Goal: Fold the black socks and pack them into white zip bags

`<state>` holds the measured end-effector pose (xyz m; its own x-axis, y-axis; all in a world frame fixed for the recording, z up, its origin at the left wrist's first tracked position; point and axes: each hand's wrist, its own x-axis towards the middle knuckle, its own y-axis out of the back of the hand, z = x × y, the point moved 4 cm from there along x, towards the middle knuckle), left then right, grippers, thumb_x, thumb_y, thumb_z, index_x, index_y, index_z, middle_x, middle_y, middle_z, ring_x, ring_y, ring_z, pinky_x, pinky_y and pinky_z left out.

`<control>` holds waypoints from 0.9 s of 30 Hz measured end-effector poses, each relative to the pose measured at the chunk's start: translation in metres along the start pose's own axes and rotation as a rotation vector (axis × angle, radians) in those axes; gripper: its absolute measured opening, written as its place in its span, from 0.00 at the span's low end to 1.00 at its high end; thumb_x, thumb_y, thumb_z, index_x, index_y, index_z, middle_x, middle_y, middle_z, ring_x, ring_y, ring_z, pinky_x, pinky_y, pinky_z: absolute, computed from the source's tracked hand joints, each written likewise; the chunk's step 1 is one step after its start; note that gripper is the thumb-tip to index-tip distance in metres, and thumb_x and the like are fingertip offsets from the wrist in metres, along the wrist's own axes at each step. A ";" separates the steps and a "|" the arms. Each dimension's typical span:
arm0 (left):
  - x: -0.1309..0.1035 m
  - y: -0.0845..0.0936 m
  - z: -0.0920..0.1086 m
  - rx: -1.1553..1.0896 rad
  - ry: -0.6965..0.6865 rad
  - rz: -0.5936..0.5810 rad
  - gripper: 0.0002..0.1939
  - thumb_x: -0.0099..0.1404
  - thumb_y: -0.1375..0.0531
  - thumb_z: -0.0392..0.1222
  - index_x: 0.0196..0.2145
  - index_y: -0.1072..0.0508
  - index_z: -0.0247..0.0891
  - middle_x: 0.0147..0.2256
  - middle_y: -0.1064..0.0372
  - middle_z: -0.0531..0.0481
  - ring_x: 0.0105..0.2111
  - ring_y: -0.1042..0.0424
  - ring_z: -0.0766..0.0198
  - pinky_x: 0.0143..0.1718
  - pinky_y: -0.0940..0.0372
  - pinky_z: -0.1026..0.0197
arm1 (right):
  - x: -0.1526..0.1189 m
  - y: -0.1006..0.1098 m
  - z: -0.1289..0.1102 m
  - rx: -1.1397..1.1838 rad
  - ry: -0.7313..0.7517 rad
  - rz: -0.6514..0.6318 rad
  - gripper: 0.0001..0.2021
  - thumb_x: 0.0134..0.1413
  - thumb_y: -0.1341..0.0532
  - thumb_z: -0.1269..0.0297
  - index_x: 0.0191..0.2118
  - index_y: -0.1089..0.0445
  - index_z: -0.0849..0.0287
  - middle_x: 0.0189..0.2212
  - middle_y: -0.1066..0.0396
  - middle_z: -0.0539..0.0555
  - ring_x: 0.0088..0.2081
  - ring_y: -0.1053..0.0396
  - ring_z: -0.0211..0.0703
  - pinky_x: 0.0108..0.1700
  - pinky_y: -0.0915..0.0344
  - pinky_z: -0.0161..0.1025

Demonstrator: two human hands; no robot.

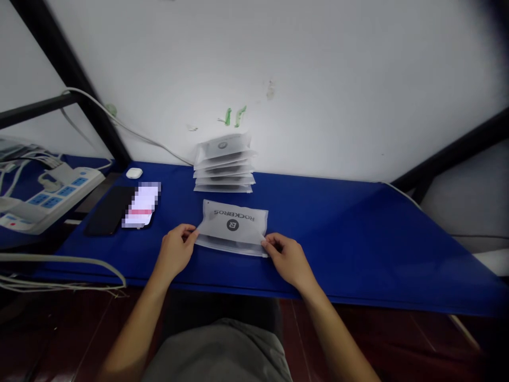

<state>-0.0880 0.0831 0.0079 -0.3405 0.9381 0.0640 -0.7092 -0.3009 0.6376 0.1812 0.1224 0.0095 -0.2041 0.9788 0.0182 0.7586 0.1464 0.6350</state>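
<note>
My L hand (177, 250) & R hand (287, 259) pinch opp. ends of frosted pouch (230, 222), fingertips together; dark contents (238, 245) w/in, can't ID. Pouch stack (224, 159) behind.

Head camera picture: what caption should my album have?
Left hand and right hand pinch a ROCKBROS zip pouch near overlapping pouches on a blue table.

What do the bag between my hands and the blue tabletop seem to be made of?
The bag is probably flexible plastic, frosted: it's cloudy, translucent and creased. The tabletop is smooth with a faint sheen, perhaps laminate or a plastic cover; I can't tell which.
</note>
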 end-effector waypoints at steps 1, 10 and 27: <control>0.001 -0.001 -0.001 -0.001 0.012 -0.023 0.13 0.58 0.43 0.46 0.37 0.25 0.36 0.28 0.25 0.46 0.29 0.26 0.57 0.35 0.34 0.55 | -0.001 0.000 0.000 0.001 0.012 -0.002 0.12 0.53 0.46 0.55 0.25 0.35 0.56 0.21 0.36 0.48 0.25 0.38 0.40 0.31 0.43 0.37; 0.001 -0.006 -0.005 -0.124 0.041 -0.189 0.16 0.61 0.45 0.53 0.32 0.26 0.37 0.28 0.28 0.49 0.29 0.30 0.60 0.32 0.37 0.58 | -0.006 0.002 -0.008 -0.035 0.146 0.036 0.11 0.57 0.47 0.60 0.28 0.33 0.57 0.23 0.34 0.49 0.26 0.37 0.40 0.31 0.41 0.36; 0.045 0.034 0.089 -0.309 -0.328 0.482 0.07 0.62 0.43 0.44 0.31 0.30 0.39 0.26 0.32 0.54 0.27 0.33 0.67 0.31 0.38 0.64 | 0.053 0.076 -0.092 -0.114 0.473 0.494 0.06 0.54 0.45 0.65 0.30 0.33 0.58 0.25 0.31 0.50 0.25 0.37 0.37 0.29 0.41 0.36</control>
<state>-0.0724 0.1305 0.1013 -0.4932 0.6750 0.5488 -0.6855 -0.6899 0.2325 0.1711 0.1719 0.1291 -0.1190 0.7552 0.6446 0.7678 -0.3416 0.5419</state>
